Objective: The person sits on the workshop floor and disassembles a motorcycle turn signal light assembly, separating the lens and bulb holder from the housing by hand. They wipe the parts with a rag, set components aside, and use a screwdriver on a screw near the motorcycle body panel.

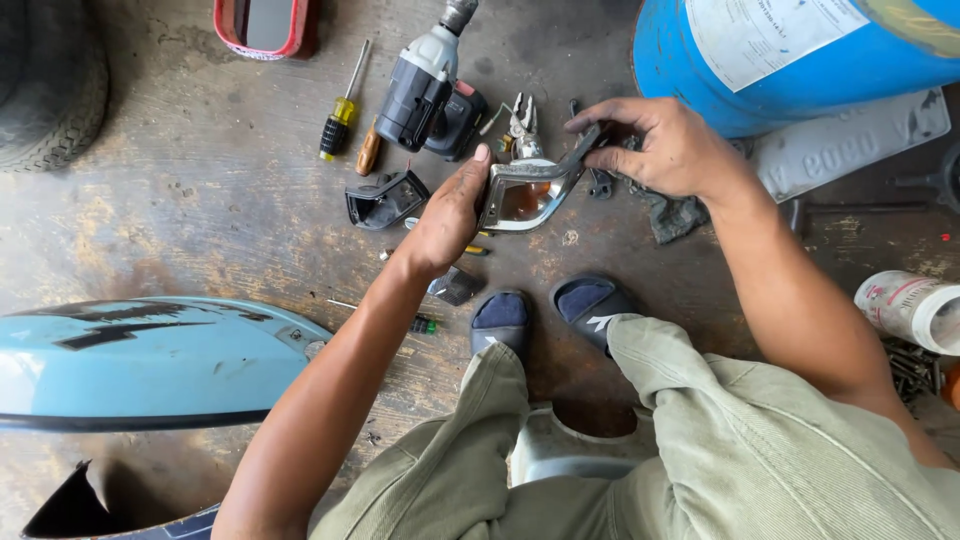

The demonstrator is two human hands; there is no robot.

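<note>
Stained concrete floor (200,200), seen from above by a person squatting in olive trousers (740,440) and dark slippers (545,310).

Far right: big blue drum (780,60) with a white label, touching the top edge of the view. A pale number plate (850,140) lies on the floor just beside its base.

Near left: light blue curved body panel (140,360) with black streaks. Far left corner: part of a black tyre (45,80).

Far centre: grey and black cordless impact driver (430,90) lying on its side. Left of it, a yellow-handled screwdriver (340,105). A red tray (265,25) sits at the top edge.

Centre, between the hands and held off the floor: a chrome-backed turn signal housing (525,195) with an amber interior. Left hand (450,215) grips its left edge, thumb up along the side. Right hand (665,150) is clenched on a dark wrench-like tool (585,150) whose tip rests on the housing's far right corner.

Just left of the left hand, a black plastic cover (385,198) lies on the floor. Pliers (522,120) rest beyond the housing. A grey rag (675,215) lies under the right wrist. A white cup (910,310) lies on its side at the right edge.
</note>
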